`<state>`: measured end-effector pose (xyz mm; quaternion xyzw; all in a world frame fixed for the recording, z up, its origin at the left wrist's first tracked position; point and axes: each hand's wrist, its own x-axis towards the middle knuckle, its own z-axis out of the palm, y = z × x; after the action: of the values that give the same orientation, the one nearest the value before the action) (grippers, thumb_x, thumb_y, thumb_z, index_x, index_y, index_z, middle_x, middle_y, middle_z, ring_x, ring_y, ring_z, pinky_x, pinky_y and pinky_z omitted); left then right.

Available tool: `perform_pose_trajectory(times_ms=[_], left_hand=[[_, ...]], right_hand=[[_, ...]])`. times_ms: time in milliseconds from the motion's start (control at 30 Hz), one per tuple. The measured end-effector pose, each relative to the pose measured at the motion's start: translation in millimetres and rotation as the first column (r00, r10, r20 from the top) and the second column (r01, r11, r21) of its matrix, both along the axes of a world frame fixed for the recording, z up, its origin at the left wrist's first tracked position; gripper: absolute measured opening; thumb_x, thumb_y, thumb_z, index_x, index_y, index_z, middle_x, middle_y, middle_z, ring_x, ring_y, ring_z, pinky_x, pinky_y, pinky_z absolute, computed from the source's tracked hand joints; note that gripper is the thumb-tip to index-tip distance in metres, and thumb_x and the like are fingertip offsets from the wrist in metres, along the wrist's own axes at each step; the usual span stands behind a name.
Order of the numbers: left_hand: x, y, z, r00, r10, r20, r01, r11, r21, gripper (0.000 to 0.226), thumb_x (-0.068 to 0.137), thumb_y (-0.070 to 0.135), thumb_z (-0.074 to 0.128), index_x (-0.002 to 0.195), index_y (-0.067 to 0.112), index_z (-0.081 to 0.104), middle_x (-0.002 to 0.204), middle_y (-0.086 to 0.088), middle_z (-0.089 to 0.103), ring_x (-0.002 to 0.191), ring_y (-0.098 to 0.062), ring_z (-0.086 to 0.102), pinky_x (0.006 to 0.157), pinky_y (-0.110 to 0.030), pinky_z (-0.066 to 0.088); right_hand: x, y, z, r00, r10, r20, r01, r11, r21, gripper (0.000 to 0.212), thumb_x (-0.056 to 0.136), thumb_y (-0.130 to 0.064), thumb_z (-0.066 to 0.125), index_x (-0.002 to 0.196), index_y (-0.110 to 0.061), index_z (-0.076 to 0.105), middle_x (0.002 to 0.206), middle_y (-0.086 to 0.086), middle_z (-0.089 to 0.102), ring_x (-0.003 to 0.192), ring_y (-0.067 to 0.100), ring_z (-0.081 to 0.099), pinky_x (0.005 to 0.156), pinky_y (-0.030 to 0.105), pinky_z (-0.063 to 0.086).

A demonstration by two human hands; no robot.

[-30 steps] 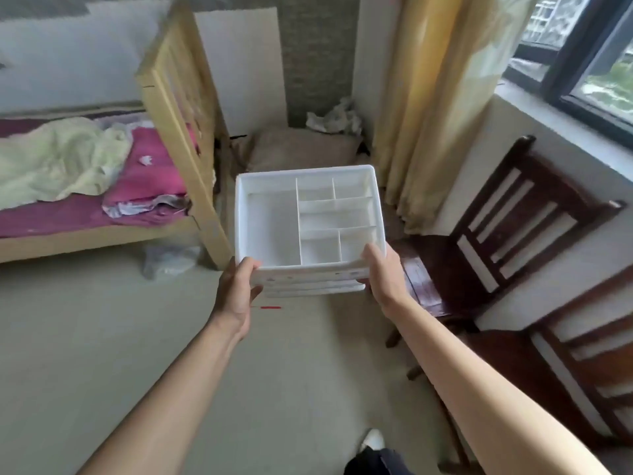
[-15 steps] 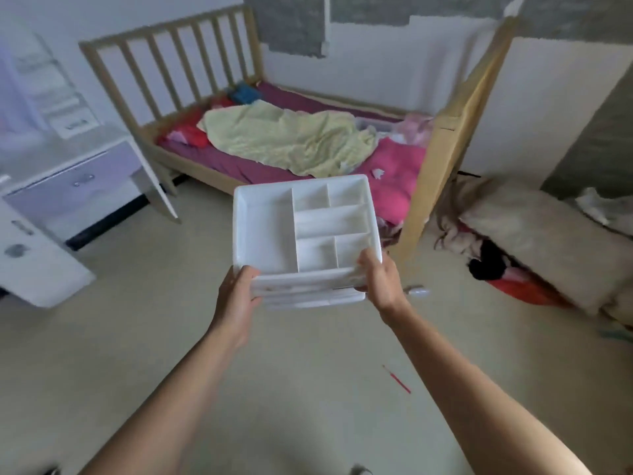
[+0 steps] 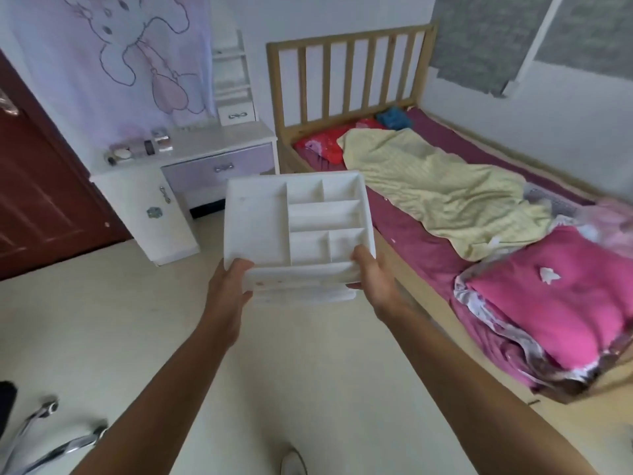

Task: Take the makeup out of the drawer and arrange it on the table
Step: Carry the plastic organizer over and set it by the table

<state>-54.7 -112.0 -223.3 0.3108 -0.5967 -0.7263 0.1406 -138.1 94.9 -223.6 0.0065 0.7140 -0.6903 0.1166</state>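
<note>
two hands carry a white drawer organiser (image 3: 294, 217), left hand (image 3: 227, 289) and right hand (image 3: 373, 279) with fingers curled round its near corners, compartments bare. makeup (image 3: 122, 153) sits on the tabletop (image 3: 219, 140) ahead; next, probably, set the unit down level there. earlier the view faced the bed (image 3: 346, 36); grip unchanged.

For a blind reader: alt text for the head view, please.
Left hand and right hand hold a white organizer, compartments empty, above the floor. Behind: a dresser with small items on top, and a bed.
</note>
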Motion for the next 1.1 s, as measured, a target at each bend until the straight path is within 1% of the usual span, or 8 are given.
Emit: perform_pose_trajectory(times_ms=[233, 333, 467, 667, 800, 900, 1000, 1100], left_hand=[[-146.4, -86.6, 28.7, 1.0, -0.002, -0.03, 0.002, 1.0, 0.015, 0.016, 0.087, 0.023, 0.059, 0.102, 0.025, 0.06, 0.097, 0.006, 0.058, 0.095, -0.014, 0.055, 0.104, -0.045, 0.043], [-213.2, -109.4, 29.2, 0.999, 0.0, -0.033, 0.001, 1.0, 0.02, 0.011, 0.092, 0.018, 0.055, 0.101, 0.022, 0.059, 0.091, 0.004, 0.056, 0.089, -0.014, 0.054, 0.102, -0.042, 0.044], [-309.8, -140.5, 15.8, 1.0, -0.012, -0.003, 0.012, 1.0, 0.029, 0.016, 0.092, 0.018, 0.056, 0.107, 0.018, 0.059, 0.096, 0.002, 0.058, 0.097, -0.019, 0.057, 0.104, -0.045, 0.043], [-457.1, -187.0, 8.0, 1.0, -0.009, 0.012, 0.009, 0.999, 0.038, 0.011, 0.091, 0.018, 0.056, 0.099, 0.023, 0.061, 0.097, 0.001, 0.063, 0.097, -0.021, 0.059, 0.102, -0.043, 0.043], [-535.6, -226.6, 20.2, 0.999, 0.043, 0.004, -0.043, 0.998, 0.053, 0.006, 0.088, 0.018, 0.06, 0.093, 0.021, 0.062, 0.083, 0.007, 0.063, 0.085, -0.015, 0.058, 0.097, -0.039, 0.045], [-577.7, -260.0, 22.2, 0.998, 0.07, -0.003, -0.069, 0.996, 0.063, 0.018, 0.071, 0.027, 0.063, 0.089, 0.024, 0.061, 0.075, 0.014, 0.062, 0.087, -0.014, 0.055, 0.094, -0.037, 0.044], [-618.6, -296.5, 14.3, 0.996, 0.09, 0.002, -0.09, 0.994, 0.059, 0.021, 0.068, 0.029, 0.062, 0.089, 0.025, 0.06, 0.08, 0.012, 0.059, 0.086, -0.014, 0.053, 0.096, -0.039, 0.044], [-665.0, -339.7, -2.1, 0.994, 0.109, 0.014, -0.11, 0.992, 0.068, 0.02, 0.068, 0.029, 0.063, 0.088, 0.025, 0.059, 0.076, 0.012, 0.058, 0.084, -0.014, 0.052, 0.098, -0.041, 0.044]], right_hand=[[-153.2, -90.0, 15.6, 1.0, 0.009, -0.004, -0.009, 1.0, -0.007, 0.053, 0.076, -0.045, 0.05, 0.119, -0.018, 0.063, 0.112, 0.001, 0.069, 0.101, 0.018, 0.067, 0.084, 0.045, 0.06], [-219.1, -113.9, 14.8, 1.0, -0.014, -0.011, 0.014, 1.0, -0.021, 0.05, 0.076, -0.042, 0.049, 0.119, -0.019, 0.063, 0.108, -0.003, 0.068, 0.097, 0.015, 0.066, 0.082, 0.043, 0.06], [-317.0, -142.9, -0.7, 1.0, -0.004, -0.01, 0.004, 1.0, -0.005, 0.045, 0.076, -0.039, 0.049, 0.112, -0.019, 0.067, 0.097, -0.004, 0.072, 0.09, 0.015, 0.067, 0.077, 0.04, 0.061], [-478.9, -193.8, -13.9, 0.999, 0.032, 0.03, -0.031, 0.999, -0.036, 0.045, 0.073, -0.038, 0.051, 0.106, -0.012, 0.067, 0.089, -0.003, 0.067, 0.083, 0.015, 0.063, 0.075, 0.041, 0.059], [-576.0, -241.0, -2.3, 0.994, 0.098, 0.05, -0.096, 0.995, -0.04, 0.024, 0.073, -0.035, 0.054, 0.086, -0.018, 0.064, 0.076, -0.006, 0.06, 0.077, 0.014, 0.059, 0.069, 0.037, 0.056], [-631.7, -282.2, -1.3, 0.99, 0.137, 0.041, -0.135, 0.99, -0.035, 0.007, 0.08, -0.028, 0.056, 0.081, -0.022, 0.06, 0.075, -0.006, 0.056, 0.074, 0.013, 0.055, 0.07, 0.038, 0.054], [-679.8, -323.2, -6.4, 0.983, 0.17, 0.063, -0.169, 0.985, -0.019, 0.029, 0.067, -0.033, 0.054, 0.092, -0.022, 0.064, 0.082, -0.007, 0.062, 0.078, 0.013, 0.058, 0.072, 0.04, 0.057], [-729.8, -369.0, -18.9, 0.979, 0.19, 0.077, -0.19, 0.982, -0.004, 0.028, 0.065, -0.033, 0.053, 0.088, -0.021, 0.064, 0.079, -0.006, 0.061, 0.076, 0.014, 0.059, 0.07, 0.038, 0.057]])
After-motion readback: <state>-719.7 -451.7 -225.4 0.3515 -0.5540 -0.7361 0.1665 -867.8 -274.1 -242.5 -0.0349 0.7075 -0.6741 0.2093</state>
